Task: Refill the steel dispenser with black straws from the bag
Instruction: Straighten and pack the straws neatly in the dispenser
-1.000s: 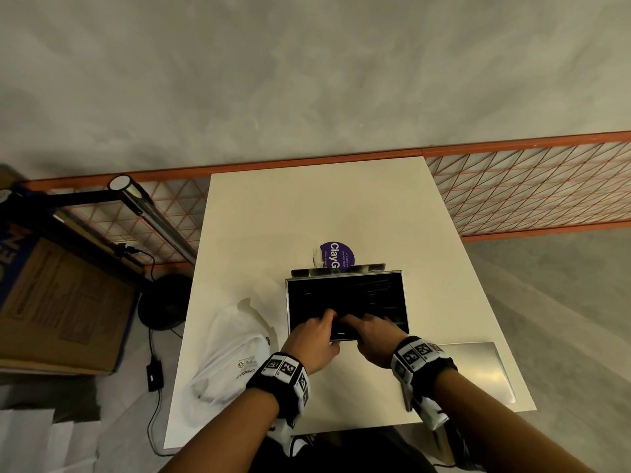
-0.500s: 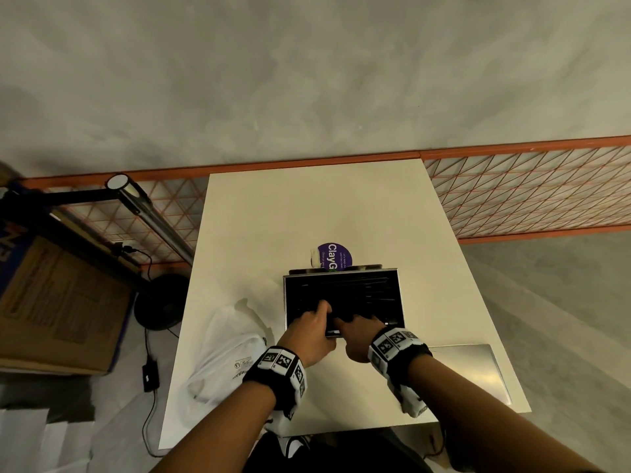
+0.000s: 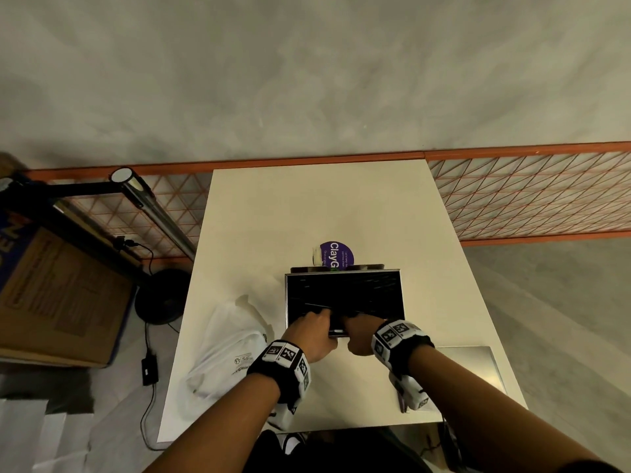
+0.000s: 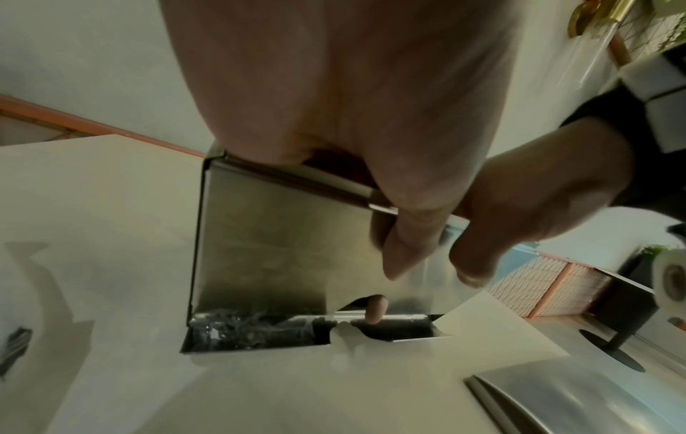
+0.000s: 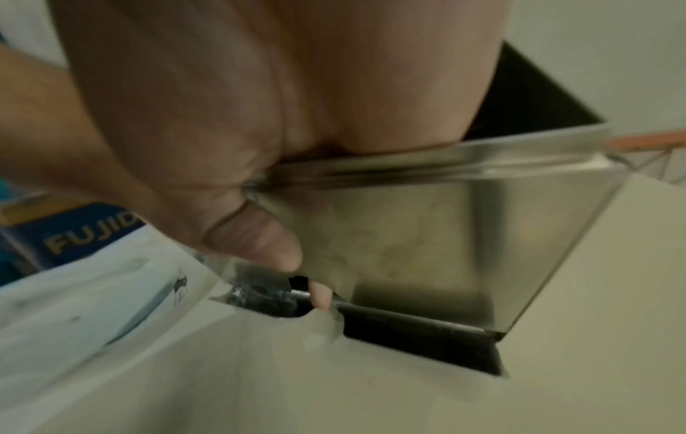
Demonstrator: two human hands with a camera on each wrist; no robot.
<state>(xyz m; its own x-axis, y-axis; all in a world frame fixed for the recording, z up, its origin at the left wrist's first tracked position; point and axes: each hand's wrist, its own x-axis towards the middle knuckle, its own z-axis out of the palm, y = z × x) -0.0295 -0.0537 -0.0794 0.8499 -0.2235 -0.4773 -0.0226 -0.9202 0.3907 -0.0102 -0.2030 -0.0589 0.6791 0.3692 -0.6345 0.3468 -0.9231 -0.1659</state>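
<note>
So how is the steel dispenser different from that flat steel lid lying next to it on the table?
The steel dispenser stands upright as an open box with black straws inside; the steel lid lies flat, holding nothing. Both hands, left hand and right hand, are at the dispenser's near rim; the lid is untouched. The dispenser sits mid-table, the lid near the table's right front edge. Both are shiny steel.

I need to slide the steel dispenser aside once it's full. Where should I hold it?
Probably take the steel dispenser by its two side walls from above, one hand each side: they look flat and upright, the open top is full of black straws, and the front bottom slot exposes straws.
</note>
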